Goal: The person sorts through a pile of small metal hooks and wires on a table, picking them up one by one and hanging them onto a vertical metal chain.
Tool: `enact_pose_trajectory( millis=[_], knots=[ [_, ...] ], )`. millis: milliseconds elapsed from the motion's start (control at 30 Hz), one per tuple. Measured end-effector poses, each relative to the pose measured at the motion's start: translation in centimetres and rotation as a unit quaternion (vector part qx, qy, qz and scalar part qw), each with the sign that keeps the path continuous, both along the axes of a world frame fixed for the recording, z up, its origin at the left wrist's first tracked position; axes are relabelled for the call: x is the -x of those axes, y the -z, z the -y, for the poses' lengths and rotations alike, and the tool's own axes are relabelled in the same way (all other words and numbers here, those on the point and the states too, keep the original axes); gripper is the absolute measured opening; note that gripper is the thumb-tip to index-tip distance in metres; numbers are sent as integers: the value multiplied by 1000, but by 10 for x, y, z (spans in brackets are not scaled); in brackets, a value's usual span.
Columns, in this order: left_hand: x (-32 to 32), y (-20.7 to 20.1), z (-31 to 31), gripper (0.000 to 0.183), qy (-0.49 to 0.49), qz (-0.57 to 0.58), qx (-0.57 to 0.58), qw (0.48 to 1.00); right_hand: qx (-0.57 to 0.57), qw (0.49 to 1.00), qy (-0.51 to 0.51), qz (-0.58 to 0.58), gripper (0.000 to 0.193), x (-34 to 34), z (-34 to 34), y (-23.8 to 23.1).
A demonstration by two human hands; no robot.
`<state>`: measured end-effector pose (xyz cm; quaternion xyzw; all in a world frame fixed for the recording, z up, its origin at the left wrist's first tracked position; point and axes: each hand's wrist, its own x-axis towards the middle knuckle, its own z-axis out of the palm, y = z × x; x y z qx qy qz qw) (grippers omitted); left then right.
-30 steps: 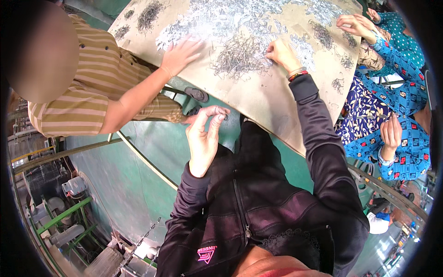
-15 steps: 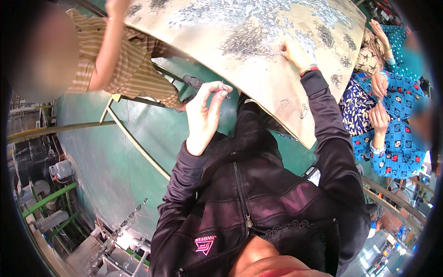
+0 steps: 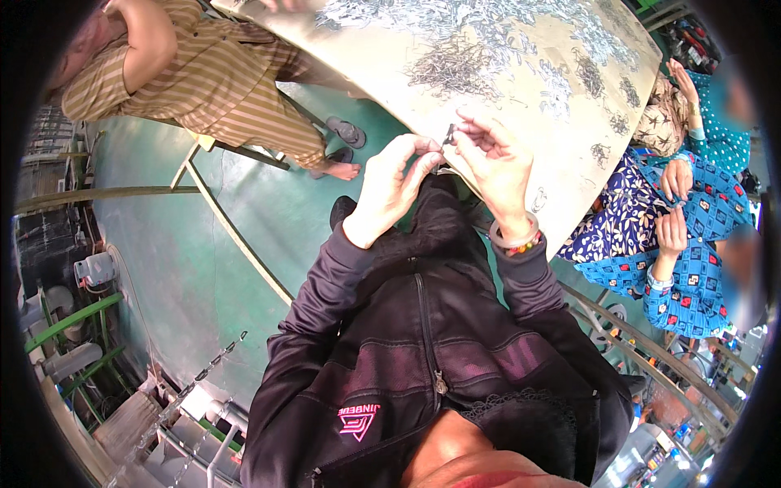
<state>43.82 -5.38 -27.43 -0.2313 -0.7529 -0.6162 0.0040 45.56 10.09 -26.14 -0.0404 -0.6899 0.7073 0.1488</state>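
My right hand (image 3: 498, 172) is closed in a pinch on a small dark piece (image 3: 450, 134), too small to name more exactly. Close against it, my left hand (image 3: 392, 189) has thumb and forefinger pressed together; what it pinches, if anything, is too small to make out. Both hands meet just off the near edge of the table (image 3: 488, 138). Beyond them lies a loose heap of thin dark pieces (image 3: 455, 69). A wide spread of silvery-grey pieces (image 3: 545, 20) covers the far part of the table.
Small dark clusters (image 3: 588, 75) lie along the table's right side. A person in a striped brown garment (image 3: 220, 89) sits at the left, their hand over the far table edge. At the right, a person in a blue patterned top (image 3: 691, 268) holds both hands together. A wooden bar (image 3: 236, 224) crosses the green floor.
My right hand has come back from the heap on the table to my left hand, bringing a small dark piece. My left hand has shifted slightly right. The person at left has leaned.
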Motion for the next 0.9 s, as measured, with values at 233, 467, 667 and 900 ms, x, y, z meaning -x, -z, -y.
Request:
enact_pose_trajectory(
  millis=[233, 467, 667, 900],
  knots=[
    [4, 2, 4, 10, -26, -91, 118, 988, 39, 996, 22, -71, 21, -6, 14, 2],
    [15, 26, 6, 28, -35, 40, -4, 999, 148, 988, 22, -28, 18, -8, 15, 15],
    [111, 61, -39, 17, -55, -115, 178, 976, 144, 989, -16, 18, 17, -9, 15, 15],
    [140, 88, -60, 10, -33, -198, 402, 894, 143, 989, -32, -28, 20, -16, 21, 5]
  ],
)
